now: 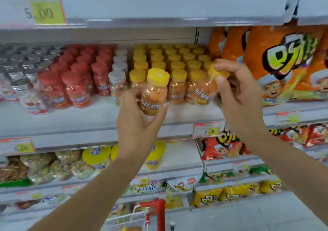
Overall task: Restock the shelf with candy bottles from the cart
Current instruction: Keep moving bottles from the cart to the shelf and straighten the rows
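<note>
Head view, left hand (pixel 138 124): fingers wrapped round upright bottle (pixel 154 92), above shelf (pixel 71 120) front.
Right hand (pixel 237 96): pinches tilted bottle (pixel 204 89) by cap, beside yellow row (pixel 177 74).

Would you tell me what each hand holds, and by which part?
The left hand grips a yellow-capped bottle by its lower body; right hand holds a second, tilted bottle at its cap.

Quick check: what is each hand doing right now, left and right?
Left hand: closed around the upright yellow-capped bottle.
Right hand: closed around the tilted yellow-capped bottle, fingers at its cap.
</note>
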